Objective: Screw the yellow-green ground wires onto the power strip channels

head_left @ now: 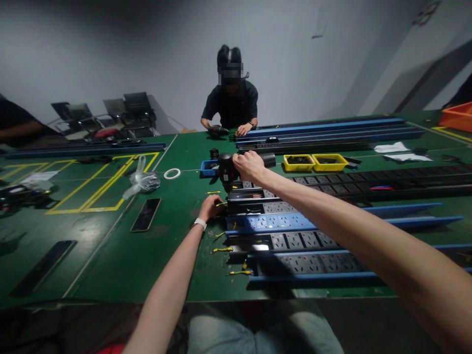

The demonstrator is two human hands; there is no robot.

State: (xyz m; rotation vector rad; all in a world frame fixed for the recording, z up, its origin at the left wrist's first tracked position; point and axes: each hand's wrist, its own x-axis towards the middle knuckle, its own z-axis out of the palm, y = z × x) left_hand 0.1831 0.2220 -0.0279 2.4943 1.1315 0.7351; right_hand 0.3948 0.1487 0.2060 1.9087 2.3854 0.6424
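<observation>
My right hand (250, 166) is wrapped round a black power tool (226, 169), whose front end points down at the left ends of the socket strips. Below it, my left hand (211, 207) has its fingers together at the end of a black socket strip (275, 207), beside a short yellow-green wire (221, 204); what the fingertips grip is too small to make out. Nearer to me lie a blue socket strip (258, 222), another black strip (295, 240) and a blue-edged strip (306, 264), with yellow-green wires sticking out at their left ends.
On the green table (177, 206) are a phone (146, 215), a plastic bag (145, 181), a white ring (171, 174), a blue bin (209, 168) and yellow bins (298, 162). A person (231, 103) works across the table, near long blue rails (324, 128).
</observation>
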